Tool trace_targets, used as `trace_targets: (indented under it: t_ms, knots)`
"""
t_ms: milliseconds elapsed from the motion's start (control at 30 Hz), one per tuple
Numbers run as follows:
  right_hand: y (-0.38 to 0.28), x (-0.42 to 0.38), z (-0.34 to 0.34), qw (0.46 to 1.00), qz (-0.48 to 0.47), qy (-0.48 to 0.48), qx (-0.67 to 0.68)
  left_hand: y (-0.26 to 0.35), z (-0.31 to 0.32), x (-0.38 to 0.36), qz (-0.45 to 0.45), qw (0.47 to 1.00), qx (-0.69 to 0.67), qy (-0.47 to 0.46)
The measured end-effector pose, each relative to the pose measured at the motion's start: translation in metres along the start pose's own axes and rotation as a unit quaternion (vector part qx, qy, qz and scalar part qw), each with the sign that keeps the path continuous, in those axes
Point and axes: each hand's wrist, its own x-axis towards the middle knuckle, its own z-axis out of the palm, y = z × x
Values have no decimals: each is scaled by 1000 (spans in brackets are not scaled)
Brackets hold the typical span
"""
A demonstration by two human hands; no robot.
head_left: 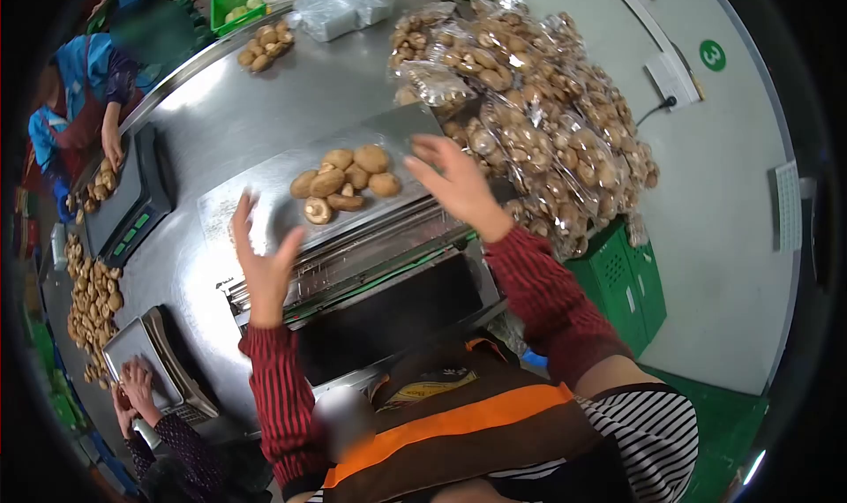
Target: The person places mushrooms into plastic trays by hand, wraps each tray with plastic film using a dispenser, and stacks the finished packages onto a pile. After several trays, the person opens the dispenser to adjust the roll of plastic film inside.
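Observation:
A small heap of brown mushrooms [327, 182] lies on the flat metal plate [256, 181] in front of me. My left hand [263, 260] is raised to the left of the heap, thumb and fingers apart, holding nothing. On the other side, my right hand [454, 181] hovers with its fingers spread, also without anything in it. The near edge of the plate meets a long slotted metal frame [353, 243] that runs between my wrists, with a dark panel [388, 313] closer to my body.
Bagged mushrooms [538, 106] are piled high at the right, above a green crate [622, 282]. Two co-workers' hands [112, 146] [137, 386] are at scales on the left, near loose mushrooms [93, 300]. Plastic bags [340, 13] lie at the far edge.

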Motion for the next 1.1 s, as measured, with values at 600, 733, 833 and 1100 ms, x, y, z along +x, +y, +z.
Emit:
trace_targets:
  t_ms: [600,733,833,1100]
  knots:
    - [22,-41,-52,663,351,-262,606,19,-59,-61,-435,697,-550,-149]
    - [-37,62,-51,733,163,-136,646,62,-64,28,-154,843,-514,-41]
    - [5,121,5,889,73,-84,445,8,-17,79,-38,986,-165,0]
    - [57,102,46,932,140,-235,236,-41,15,49,93,958,164,-215]
